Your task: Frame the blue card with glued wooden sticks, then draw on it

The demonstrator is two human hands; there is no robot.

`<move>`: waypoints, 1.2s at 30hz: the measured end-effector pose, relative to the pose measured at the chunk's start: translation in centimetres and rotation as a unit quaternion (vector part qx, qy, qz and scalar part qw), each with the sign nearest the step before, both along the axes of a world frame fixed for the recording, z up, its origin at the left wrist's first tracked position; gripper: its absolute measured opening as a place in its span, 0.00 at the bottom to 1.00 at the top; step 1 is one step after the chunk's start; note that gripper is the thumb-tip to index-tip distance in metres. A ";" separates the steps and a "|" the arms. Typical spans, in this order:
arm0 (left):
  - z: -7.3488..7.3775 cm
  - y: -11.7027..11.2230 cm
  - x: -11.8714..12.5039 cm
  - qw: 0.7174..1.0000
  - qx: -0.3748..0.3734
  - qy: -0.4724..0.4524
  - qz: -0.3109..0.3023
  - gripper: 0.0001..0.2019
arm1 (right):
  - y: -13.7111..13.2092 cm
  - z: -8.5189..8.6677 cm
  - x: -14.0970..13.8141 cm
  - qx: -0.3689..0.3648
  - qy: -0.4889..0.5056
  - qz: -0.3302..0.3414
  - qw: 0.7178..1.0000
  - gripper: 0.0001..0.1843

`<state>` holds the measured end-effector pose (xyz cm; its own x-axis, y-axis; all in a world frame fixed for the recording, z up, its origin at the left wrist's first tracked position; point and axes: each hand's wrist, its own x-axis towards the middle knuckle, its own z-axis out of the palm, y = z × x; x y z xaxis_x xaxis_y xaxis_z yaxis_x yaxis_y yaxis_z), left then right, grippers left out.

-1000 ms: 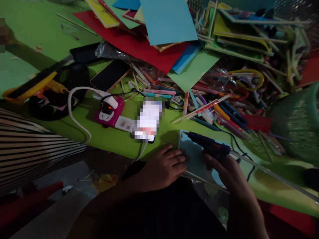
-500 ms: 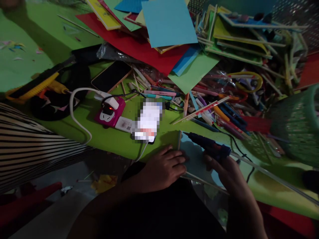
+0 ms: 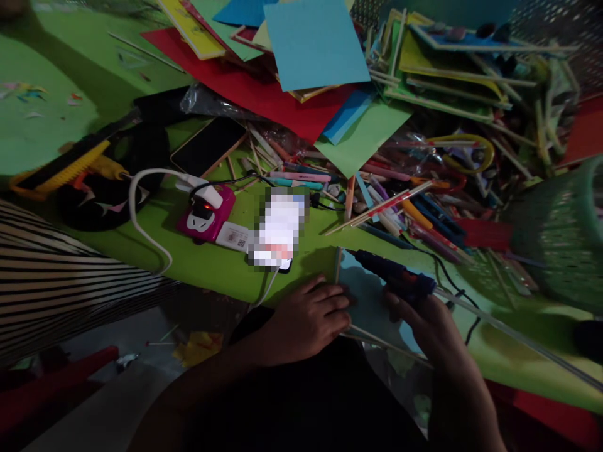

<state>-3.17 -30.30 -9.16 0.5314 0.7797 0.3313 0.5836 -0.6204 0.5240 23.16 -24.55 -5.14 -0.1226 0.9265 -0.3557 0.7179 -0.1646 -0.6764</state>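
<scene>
"How's the grip at your end?"

"My right hand (image 3: 436,323) is closed round the dark blue glue gun (image 3: 400,274). My left hand (image 3: 313,317) lies palm down at the left side of the light blue card (image 3: 365,295); I can't tell whether its thumb pinches underneath."

"Which way does the gun run?"

"Forward and leftward from my right palm, nozzle (image 3: 353,252) foremost, a clear rod (image 3: 499,328) trailing rightward from its back. The nozzle is at the card's far left corner, just beside the thin strip (image 3: 338,267) on its left edge. Touching or just above, I can't say. My left fingers are nearer that tip than my right ones."

"And the surface?"

"A green table (image 3: 188,263), the card at its near edge. Left of the card I see a lit phone (image 3: 277,232) and a pink power adapter (image 3: 214,220); ahead, heaped pens (image 3: 419,212), with coloured paper (image 3: 318,44) behind; right, a green basket (image 3: 551,245)."

"Beyond that?"

"Striped cloth (image 3: 70,276) at far left, and dim floor with a yellow scrap (image 3: 198,346)."
</scene>
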 end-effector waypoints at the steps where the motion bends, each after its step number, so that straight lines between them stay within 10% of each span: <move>1: 0.0 0.0 0.0 1.000 -0.002 0.001 -0.001 0.05 | 0.0 -0.1 0.0 0.000 0.004 -0.001 1.000 0.26; 36: -0.3 -0.2 0.1 1.000 -0.024 0.009 -0.003 0.07 | -0.7 0.6 0.2 -0.005 -0.036 -0.045 0.998 0.22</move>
